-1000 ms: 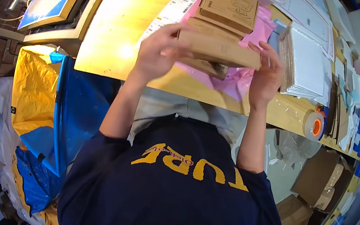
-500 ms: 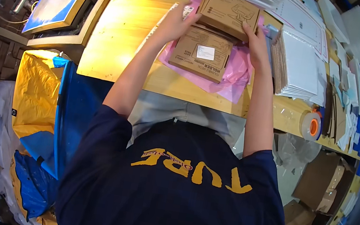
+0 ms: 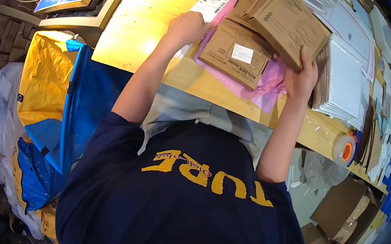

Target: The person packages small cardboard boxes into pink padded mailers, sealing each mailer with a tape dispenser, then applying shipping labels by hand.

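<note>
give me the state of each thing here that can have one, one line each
left hand: resting on the white label sheet, fingers curled
right hand: gripping the upper box at its near edge
upper cardboard box: closed, lifted and tilted
lower cardboard box: closed, lying flat on the pink bag
pink bag: flat under the box
white label sheet: flat on the table
tape roll: on its side at the table edge

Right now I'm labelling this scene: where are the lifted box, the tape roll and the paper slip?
lifted box [image 3: 287,24], head view, top face
tape roll [image 3: 345,150], head view, orange core
paper slip [image 3: 210,6], head view, upper part
</note>
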